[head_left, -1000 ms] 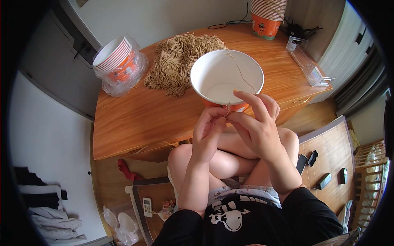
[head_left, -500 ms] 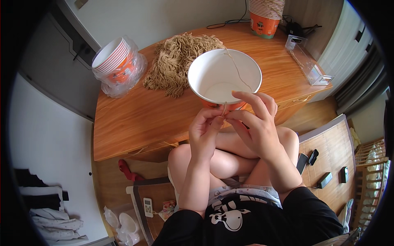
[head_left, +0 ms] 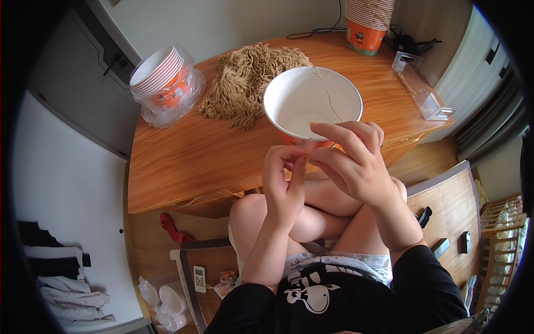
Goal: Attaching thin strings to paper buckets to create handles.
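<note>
A paper bucket [head_left: 286, 103], white inside and orange outside, stands at the near edge of the desk with its mouth toward me. Thin tan string [head_left: 327, 92] runs from its far rim across the opening toward the right rim. Just at the near rim, my left hand [head_left: 286, 175] pinches the string between thumb and finger. My right hand [head_left: 359, 164] meets it there, thumb and a finger closed on the string while its other fingers are raised over the rim. The fingertips partly hide the string. Behind the bucket lies a heap of tan string [head_left: 242, 83].
The wooden desk [head_left: 183, 161] also bears a plastic-wrapped stack of buckets [head_left: 158, 78] at left. At the back right are another bucket stack [head_left: 367, 28], black cables and a clear plastic holder [head_left: 420, 89]. A remote control [head_left: 199, 278] lies low at left.
My view has shifted slightly, so the desk and bucket appear a little further right. Both hands stay together at the near rim, with small finger movements on the string.
</note>
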A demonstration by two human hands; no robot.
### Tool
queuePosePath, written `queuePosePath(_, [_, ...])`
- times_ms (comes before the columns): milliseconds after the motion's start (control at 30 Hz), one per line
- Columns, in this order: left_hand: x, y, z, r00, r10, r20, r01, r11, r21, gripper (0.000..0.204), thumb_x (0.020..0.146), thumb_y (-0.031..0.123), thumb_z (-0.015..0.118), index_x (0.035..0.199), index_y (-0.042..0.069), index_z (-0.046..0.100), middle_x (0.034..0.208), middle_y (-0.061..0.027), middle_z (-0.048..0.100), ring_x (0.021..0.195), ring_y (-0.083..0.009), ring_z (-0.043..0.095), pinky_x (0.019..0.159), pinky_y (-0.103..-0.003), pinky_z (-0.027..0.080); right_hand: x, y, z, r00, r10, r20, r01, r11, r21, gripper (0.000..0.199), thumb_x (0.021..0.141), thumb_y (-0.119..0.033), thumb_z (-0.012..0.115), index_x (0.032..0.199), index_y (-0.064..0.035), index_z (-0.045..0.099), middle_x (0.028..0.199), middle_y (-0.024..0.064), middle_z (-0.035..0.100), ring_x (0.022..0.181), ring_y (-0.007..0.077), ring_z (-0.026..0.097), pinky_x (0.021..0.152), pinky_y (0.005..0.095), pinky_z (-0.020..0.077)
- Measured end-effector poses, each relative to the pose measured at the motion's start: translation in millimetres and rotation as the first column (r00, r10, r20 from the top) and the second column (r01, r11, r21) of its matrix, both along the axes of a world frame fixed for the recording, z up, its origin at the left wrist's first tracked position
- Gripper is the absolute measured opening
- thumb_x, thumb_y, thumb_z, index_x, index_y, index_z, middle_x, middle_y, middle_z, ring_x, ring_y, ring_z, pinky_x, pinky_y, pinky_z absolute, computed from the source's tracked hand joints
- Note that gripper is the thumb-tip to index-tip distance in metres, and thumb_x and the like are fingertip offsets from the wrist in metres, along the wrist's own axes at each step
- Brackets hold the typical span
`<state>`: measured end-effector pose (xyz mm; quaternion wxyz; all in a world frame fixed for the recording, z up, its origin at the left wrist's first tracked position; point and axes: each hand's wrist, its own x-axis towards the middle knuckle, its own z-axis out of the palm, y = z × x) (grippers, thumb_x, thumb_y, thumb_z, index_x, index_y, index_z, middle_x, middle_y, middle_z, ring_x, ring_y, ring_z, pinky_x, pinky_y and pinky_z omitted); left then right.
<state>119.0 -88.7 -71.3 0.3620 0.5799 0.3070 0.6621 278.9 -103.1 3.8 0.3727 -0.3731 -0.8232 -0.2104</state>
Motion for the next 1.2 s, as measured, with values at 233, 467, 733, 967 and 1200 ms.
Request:
queuePosePath(233, [-3.4, -6.9, 6.9, 0.991, 0.092, -0.100, -0.089, 0.996, 0.028, 0.015, 0.093, -0.005, 0.062, 0.104, 0.003, 0.060, 0.098, -0.0063, 0.060, 0.079, -0.0142, 0.057, 0.069, -0.025, 0.045, -3.4, 7.3, 2.8, 0.994, 0.052, 0.098, -0.058, 0.997, 0.057, 0.015, 0.081, -0.023, 0.065, 0.095, -0.0175, 0.069, 0.129, -0.0025, 0.061, 0.108, 0.0162, 0.052, 0.093, 0.0347, 0.0352])
queuePosePath(467, [0.1, -8.0, 13.2, 0.989, 0.106, -0.108, -0.101, 0.994, 0.046, 0.013, 0.092, -0.005, 0.063, 0.103, 0.002, 0.060, 0.096, -0.0076, 0.060, 0.077, -0.0156, 0.057, 0.067, -0.026, 0.046, -6.0, 14.9, -6.6, 0.997, 0.064, 0.036, -0.066, 0.996, 0.058, 0.023, 0.079, -0.020, 0.074, 0.102, -0.0201, 0.071, 0.127, -0.0022, 0.061, 0.105, 0.0182, 0.054, 0.091, 0.0351, 0.0368])
queuePosePath(733, [8.5, -8.4, 6.6, 0.982, -0.104, 0.156, 0.130, 0.976, -0.172, 0.010, 0.099, 0.001, 0.059, 0.109, 0.001, 0.059, 0.097, -0.0022, 0.062, 0.077, -0.0047, 0.054, 0.067, -0.019, 0.044, 4.0, 13.5, -14.5, 0.988, 0.075, -0.136, -0.066, 0.996, 0.066, 0.027, 0.074, -0.018, 0.081, 0.100, -0.0205, 0.073, 0.122, -0.0003, 0.064, 0.101, 0.0213, 0.055, 0.088, 0.0353, 0.0401])
queuePosePath(967, [9.9, -9.5, 2.4, 0.965, -0.147, 0.216, 0.188, 0.965, -0.184, 0.013, 0.100, 0.004, 0.059, 0.113, 0.002, 0.059, 0.099, -0.0002, 0.063, 0.077, -0.0029, 0.052, 0.068, -0.018, 0.043, 2.9, 12.3, -10.0, 0.996, 0.070, -0.050, -0.067, 0.995, 0.068, 0.024, 0.074, -0.019, 0.080, 0.098, -0.0233, 0.075, 0.120, -0.0028, 0.064, 0.100, 0.0204, 0.055, 0.088, 0.0354, 0.0393])
queuePosePath(1200, [10.2, -10.7, 1.8, 0.972, -0.122, 0.200, 0.157, 0.973, -0.171, 0.013, 0.099, 0.002, 0.060, 0.112, 0.002, 0.060, 0.099, -0.0005, 0.064, 0.078, -0.0034, 0.052, 0.068, -0.018, 0.044, 0.8, 16.0, -10.5, 0.998, 0.057, -0.020, -0.056, 0.997, 0.054, 0.025, 0.077, -0.021, 0.079, 0.101, -0.0252, 0.076, 0.123, -0.0034, 0.063, 0.103, 0.0202, 0.053, 0.090, 0.0353, 0.0375])
